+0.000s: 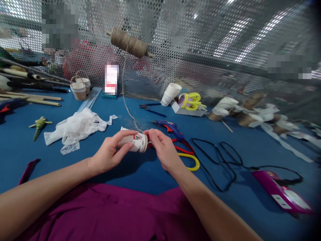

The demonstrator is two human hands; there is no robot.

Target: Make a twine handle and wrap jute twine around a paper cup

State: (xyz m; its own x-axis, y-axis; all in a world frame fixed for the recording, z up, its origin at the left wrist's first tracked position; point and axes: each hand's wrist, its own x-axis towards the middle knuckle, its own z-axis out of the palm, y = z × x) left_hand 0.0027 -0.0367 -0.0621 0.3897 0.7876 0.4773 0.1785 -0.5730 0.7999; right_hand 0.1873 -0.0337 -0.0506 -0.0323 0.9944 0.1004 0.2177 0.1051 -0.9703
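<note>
My left hand (106,154) is closed around a white printed paper cup (138,143), which lies tipped on its side above the blue table. Twine (127,106) runs down from a brown spool (129,43) to the cup's right end, where a thin brown band shows at the edge. There my right hand (164,149) pinches the twine against the cup; its fingertips are partly hidden. Just beyond my right hand lie a blue glue gun (173,130) and scissors with red and yellow handles (192,162).
Crumpled white fabric (77,127) lies to the left, with twine-wrapped cups (78,91) behind it. Blue-handled pliers (152,109), stacked paper cups (170,93) and a white box (188,109) stand farther back. A black cord (215,152) leads to a purple power strip (281,194) at right.
</note>
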